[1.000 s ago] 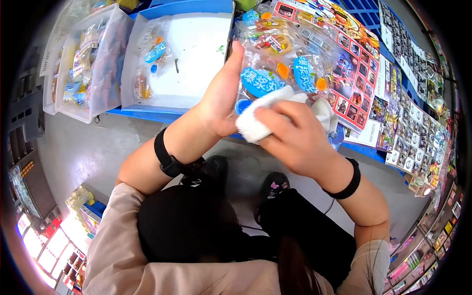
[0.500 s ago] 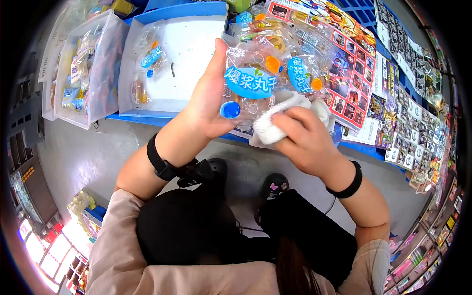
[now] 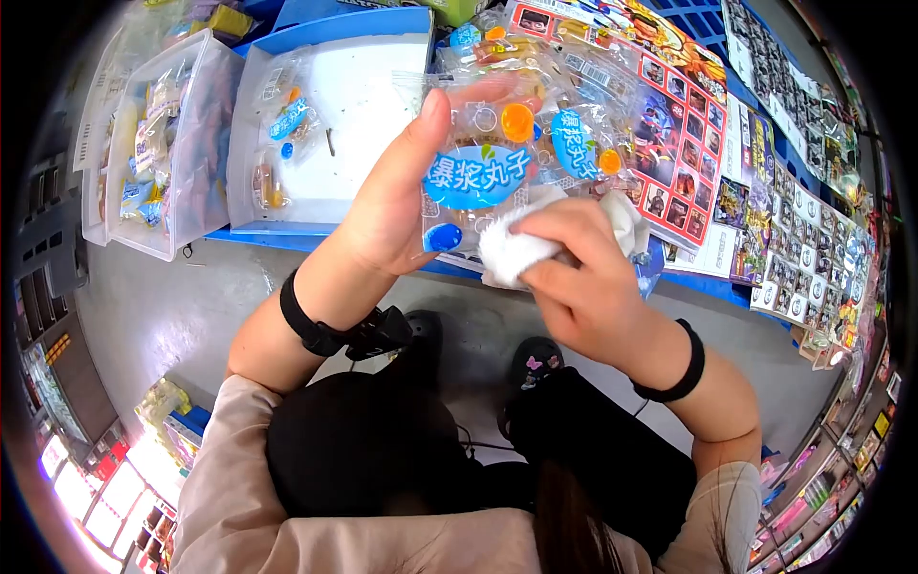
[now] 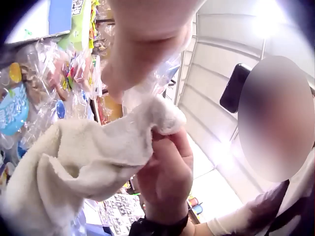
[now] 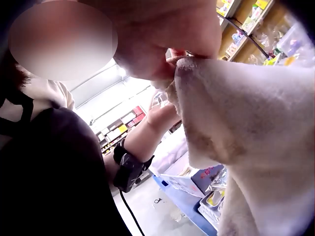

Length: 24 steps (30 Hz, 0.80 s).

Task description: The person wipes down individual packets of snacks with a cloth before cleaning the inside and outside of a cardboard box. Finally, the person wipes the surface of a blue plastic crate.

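1. Holding the clear packet (image 3: 478,177), left hand (image 3: 387,215) has its thumb at the nine-o'clock edge.
2. Right hand (image 3: 588,268) pinches the white cloth (image 3: 519,244) at the packet's five o'clock; touching or not, I can't tell.
3. Progress, my read: mid-wipe; packet pile (image 3: 576,139) at one o'clock maybe left, two packets (image 3: 291,117) in the white tray (image 3: 378,120) at ten maybe done.
4. Left fingers blur behind the packet; cloth blocks much of my right-wrist view.

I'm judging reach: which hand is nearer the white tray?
Left. In the head view, the left hand overlaps the near right corner of the tray; the right hand, gripping a cloth, is farther off to the right.
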Each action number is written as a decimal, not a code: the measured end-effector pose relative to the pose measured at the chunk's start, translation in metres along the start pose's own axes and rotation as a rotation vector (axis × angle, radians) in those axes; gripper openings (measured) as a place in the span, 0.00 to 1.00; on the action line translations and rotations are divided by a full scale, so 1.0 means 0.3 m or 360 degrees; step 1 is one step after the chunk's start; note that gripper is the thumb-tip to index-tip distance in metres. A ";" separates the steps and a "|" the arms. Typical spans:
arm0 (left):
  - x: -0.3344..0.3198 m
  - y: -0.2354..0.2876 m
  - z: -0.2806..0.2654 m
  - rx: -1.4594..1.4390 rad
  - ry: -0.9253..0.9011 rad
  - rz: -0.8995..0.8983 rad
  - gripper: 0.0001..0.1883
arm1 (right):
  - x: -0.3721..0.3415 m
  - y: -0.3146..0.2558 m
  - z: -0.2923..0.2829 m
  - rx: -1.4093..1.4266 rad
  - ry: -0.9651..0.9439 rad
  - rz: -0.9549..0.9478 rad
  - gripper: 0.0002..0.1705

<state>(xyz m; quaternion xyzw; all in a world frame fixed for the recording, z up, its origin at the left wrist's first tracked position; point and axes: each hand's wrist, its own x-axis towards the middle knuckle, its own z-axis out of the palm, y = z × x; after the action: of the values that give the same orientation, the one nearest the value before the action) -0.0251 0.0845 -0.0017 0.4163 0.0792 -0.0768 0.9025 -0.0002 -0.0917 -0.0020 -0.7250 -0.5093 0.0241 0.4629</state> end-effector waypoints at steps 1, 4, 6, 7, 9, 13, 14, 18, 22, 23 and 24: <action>0.000 -0.005 -0.003 0.0047 -0.0030 0.0003 0.41 | 0.005 -0.008 -0.018 -0.0005 -0.0019 0.0006 0.10; 0.000 -0.048 -0.019 0.0217 -0.0112 0.0061 0.45 | 0.051 -0.022 -0.049 -0.0134 0.0312 0.0406 0.13; 0.006 -0.074 -0.014 0.0220 -0.0169 0.0196 0.38 | 0.082 0.014 -0.017 -0.0124 0.0465 0.0341 0.13; -0.003 -0.068 0.000 0.0080 -0.0138 0.0086 0.38 | 0.088 0.020 -0.003 -0.0272 0.0381 0.0184 0.13; 0.002 -0.049 0.001 0.0114 -0.0062 0.0133 0.38 | 0.068 0.026 0.026 -0.0426 0.0235 -0.0059 0.13; 0.010 -0.014 -0.009 0.0026 0.0017 0.0203 0.39 | -0.041 -0.002 0.047 0.0098 -0.0115 -0.0014 0.11; 0.011 0.001 -0.006 -0.0097 0.0018 0.0199 0.41 | -0.055 -0.001 0.033 0.0090 -0.0113 -0.0012 0.11; 0.015 0.023 0.018 -0.0100 -0.0034 0.0287 0.34 | -0.040 0.028 -0.016 0.0097 0.0345 0.0444 0.13; 0.026 0.012 0.011 -0.0081 0.0013 0.0229 0.34 | 0.002 0.058 -0.016 0.1475 0.0859 0.0952 0.15; 0.028 0.016 -0.007 -0.0354 -0.0065 0.0096 0.33 | 0.006 0.065 -0.016 0.1634 0.0869 0.0952 0.16; 0.030 0.017 -0.006 -0.0352 -0.0068 0.0097 0.33 | 0.014 0.072 -0.023 0.1633 0.0870 0.0948 0.16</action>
<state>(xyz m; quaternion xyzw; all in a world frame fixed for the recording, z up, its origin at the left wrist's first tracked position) -0.0155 0.0884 -0.0008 0.3146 0.0553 -0.0489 0.9463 0.0208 -0.0942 -0.0114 -0.5020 -0.0742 0.2061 0.8367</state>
